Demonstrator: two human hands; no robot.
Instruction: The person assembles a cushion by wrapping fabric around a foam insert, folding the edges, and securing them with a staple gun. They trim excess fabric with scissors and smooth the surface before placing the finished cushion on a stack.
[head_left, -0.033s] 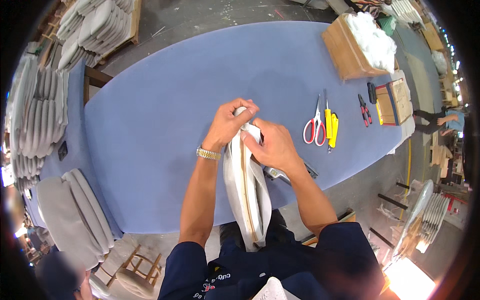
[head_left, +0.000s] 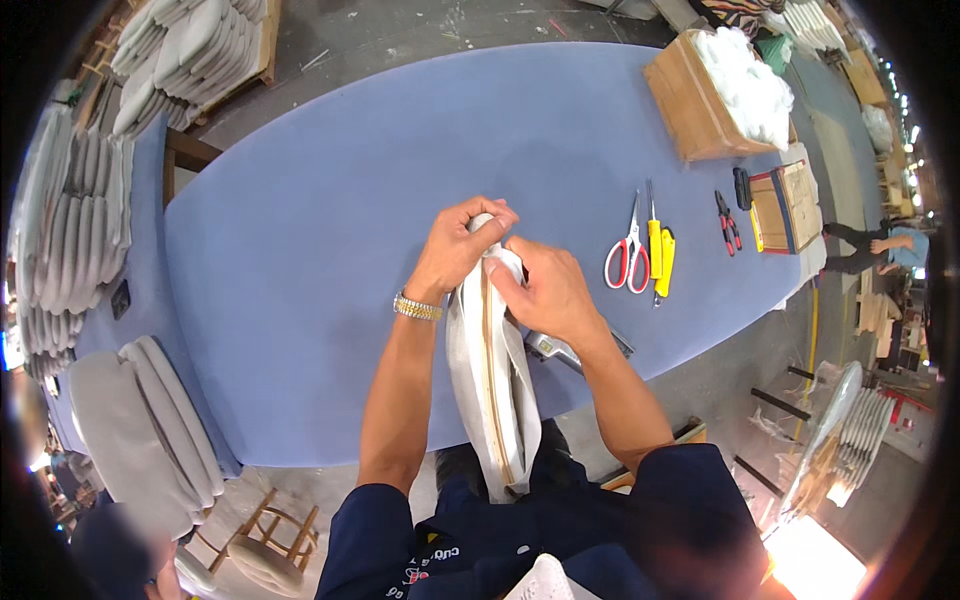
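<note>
A padded seat panel [head_left: 468,380] in light grey fabric is held on edge between my hands and my body. A thin brown board edge runs lengthwise between its white layers. My left hand [head_left: 467,240], below which is a metal watch, is closed on the panel's far end. My right hand [head_left: 550,290] pinches the white and grey material just beside it, thumb pressed on top. Partly hidden under my right forearm lies a grey staple gun [head_left: 548,347]. Farther right are red-and-white handled scissors [head_left: 627,260], a yellow-handled awl [head_left: 655,245] and a yellow utility knife [head_left: 665,265].
The work table [head_left: 300,280] has a blue fabric top. At its right stand a carton [head_left: 690,110] with white stuffing, a smaller box [head_left: 775,210] and red-handled pliers [head_left: 727,222]. Grey cushions [head_left: 130,420] are stacked at the left. Another person [head_left: 890,245] is far right.
The view has shifted slightly. My right thumb has moved a little on the material at the far end; both hands keep their hold.
</note>
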